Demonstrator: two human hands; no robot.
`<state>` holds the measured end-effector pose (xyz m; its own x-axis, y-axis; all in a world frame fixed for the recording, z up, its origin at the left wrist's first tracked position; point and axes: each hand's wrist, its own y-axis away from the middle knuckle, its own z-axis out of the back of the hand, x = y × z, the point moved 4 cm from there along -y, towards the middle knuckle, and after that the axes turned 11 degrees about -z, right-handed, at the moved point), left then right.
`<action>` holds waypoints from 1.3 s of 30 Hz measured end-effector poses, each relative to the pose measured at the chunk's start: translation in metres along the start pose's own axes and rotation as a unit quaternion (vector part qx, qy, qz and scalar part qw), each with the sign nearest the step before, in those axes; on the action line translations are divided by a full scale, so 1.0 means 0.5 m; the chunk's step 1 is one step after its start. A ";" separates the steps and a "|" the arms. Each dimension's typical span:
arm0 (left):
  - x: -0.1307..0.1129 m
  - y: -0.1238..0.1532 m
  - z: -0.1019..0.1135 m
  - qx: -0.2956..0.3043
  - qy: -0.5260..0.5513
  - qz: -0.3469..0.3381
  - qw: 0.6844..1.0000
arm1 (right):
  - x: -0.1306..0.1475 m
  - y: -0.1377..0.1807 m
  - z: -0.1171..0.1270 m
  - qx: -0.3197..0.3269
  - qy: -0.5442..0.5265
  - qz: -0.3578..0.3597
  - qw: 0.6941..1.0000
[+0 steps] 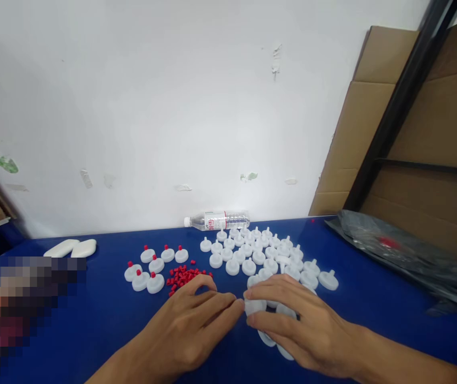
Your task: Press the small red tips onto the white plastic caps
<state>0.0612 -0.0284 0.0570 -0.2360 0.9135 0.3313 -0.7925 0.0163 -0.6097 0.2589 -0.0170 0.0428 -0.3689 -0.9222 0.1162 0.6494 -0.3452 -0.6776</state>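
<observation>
My right hand [292,320] lies on the blue table [372,304] with its fingers closed round a white disc-shaped cap [255,306]; more white caps show under its palm. My left hand [196,320] reaches in from the left, its fingertips meeting that cap, fingers pressed together; whether they pinch a red tip is hidden. Just beyond the left hand lies a small pile of red tips [182,277]. Farther back spreads a heap of several plain white caps [260,253]. To the left stand several white caps fitted with red tips [154,265].
A clear water bottle [217,220] lies on its side against the white wall. Two white oval pieces [71,248] rest at the table's back left. A dark plastic bag [404,256] and cardboard sheets [444,133] fill the right side.
</observation>
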 end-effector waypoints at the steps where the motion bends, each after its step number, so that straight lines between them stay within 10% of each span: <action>1: 0.001 0.001 0.000 0.001 0.001 0.002 1.000 | 0.000 0.000 0.001 -0.004 0.000 0.001 1.000; 39: -0.028 -0.017 0.004 -0.003 -0.014 -0.021 1.000 | 0.006 0.006 -0.016 0.069 -0.031 -0.087 0.993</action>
<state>0.0702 -0.0422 0.0589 -0.2184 0.9007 0.3755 -0.7984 0.0564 -0.5995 0.2543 -0.0195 0.0354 -0.4444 -0.8539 0.2708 0.6663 -0.5171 -0.5372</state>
